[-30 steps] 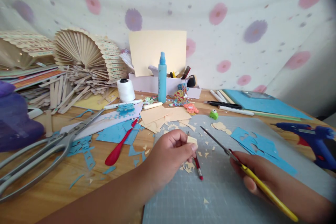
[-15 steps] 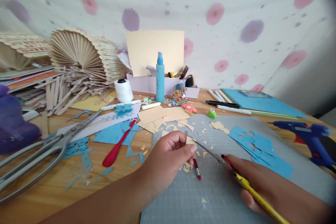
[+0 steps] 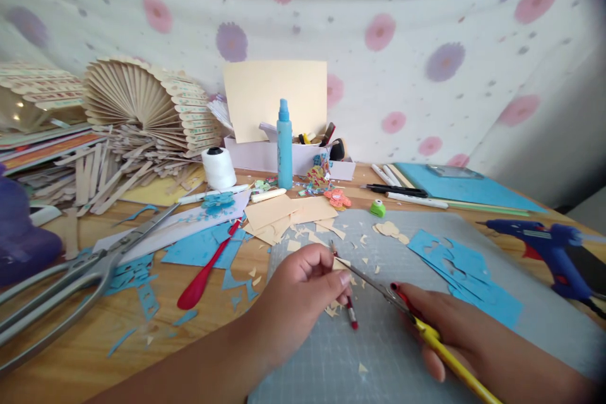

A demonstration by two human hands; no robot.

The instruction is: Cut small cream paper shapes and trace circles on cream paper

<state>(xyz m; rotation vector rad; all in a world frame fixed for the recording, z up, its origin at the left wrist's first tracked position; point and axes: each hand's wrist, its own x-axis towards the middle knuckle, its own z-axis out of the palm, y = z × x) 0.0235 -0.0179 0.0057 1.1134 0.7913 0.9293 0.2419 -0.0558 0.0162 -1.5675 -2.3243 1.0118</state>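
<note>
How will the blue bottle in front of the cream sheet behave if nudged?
The blue bottle is probably apt to tip if pushed high up: it stands upright, tall and narrow. Once down, it would likely roll, since its body looks round. Its smooth-looking side may be slightly slippery.

Scissors [image 3: 428,331] above mat [image 3: 317,366], shears [image 3: 112,259] left, glue gun [image 3: 544,240] right

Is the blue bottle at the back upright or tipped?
Upright: the blue bottle stands on its base on the wooden table, cap on top.
</note>
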